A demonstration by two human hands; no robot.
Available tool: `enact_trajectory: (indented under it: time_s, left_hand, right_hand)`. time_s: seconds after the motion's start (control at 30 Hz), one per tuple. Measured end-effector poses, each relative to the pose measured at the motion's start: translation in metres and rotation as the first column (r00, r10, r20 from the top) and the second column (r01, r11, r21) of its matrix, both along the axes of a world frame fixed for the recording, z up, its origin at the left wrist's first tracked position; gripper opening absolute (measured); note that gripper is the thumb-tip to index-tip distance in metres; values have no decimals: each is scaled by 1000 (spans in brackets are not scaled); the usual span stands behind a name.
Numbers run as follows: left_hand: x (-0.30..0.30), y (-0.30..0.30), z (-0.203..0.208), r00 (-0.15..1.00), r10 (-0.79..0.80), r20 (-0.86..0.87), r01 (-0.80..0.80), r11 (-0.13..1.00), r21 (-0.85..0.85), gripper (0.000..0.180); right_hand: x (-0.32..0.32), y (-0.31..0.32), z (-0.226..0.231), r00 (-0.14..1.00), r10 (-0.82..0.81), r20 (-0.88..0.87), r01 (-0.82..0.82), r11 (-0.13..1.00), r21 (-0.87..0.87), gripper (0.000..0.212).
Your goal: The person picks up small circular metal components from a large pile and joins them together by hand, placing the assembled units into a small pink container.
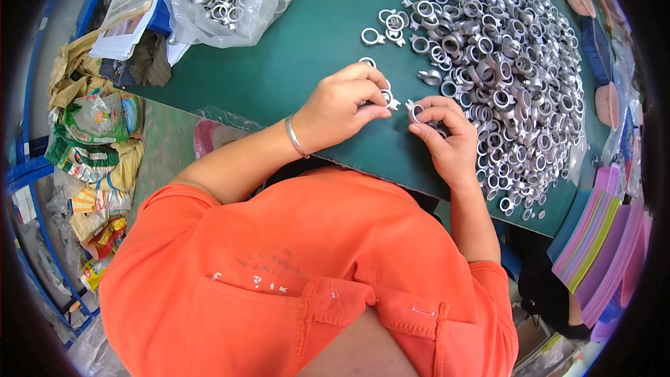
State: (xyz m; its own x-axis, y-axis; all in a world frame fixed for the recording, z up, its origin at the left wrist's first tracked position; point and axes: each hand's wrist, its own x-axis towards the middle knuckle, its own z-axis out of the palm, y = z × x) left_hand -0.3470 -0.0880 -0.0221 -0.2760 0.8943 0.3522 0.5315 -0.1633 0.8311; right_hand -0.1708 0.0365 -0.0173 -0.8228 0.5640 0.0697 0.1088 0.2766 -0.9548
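My left hand (pixel 342 106), a silver bangle on its wrist, pinches a small grey metal ring with a side lug (pixel 391 102) between thumb and fingers. Close on its right, my right hand (pixel 447 134) has its fingers curled round another metal ring (pixel 414 113). The two rings face each other over the table, a small gap apart. Fingers hide part of both. A large heap of similar metal rings (pixel 520 63) spreads just right of my right hand. Several loose rings (pixel 372 36) lie beyond my left hand.
On the green table (pixel 279 73), a clear plastic bag (pixel 269 24) of rings stands at the far left beside papers (pixel 136 0). Pink bowls (pixel 606 105) line the right edge. Coloured stacked plastic pieces (pixel 593 244) stand right; crumpled packaging (pixel 98 139) lies left.
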Motion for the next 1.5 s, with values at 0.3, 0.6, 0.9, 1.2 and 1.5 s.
enact_trajectory:
  time_s: [0.3,0.6,0.9,1.2,1.5]
  left_hand:
    - [11,-9,9,683,-21,730,130,987,-94,35]
    - [15,-10,5,285,-76,956,223,975,11,28]
    - [21,-14,0,259,-55,964,268,963,-17,27]
    - [21,-17,-1,211,0,977,347,935,-75,23]
    - [18,-17,-3,171,0,985,347,936,-60,25]
  right_hand:
    - [12,-15,-6,930,-187,-317,-119,663,-739,20]
    - [12,-28,0,921,-256,-293,-24,714,-699,34]
    - [8,-37,6,909,-253,-331,185,957,-223,48]
    - [8,-37,-1,902,-154,-403,284,915,288,43]
    - [3,-39,7,920,-135,-368,277,888,367,46]
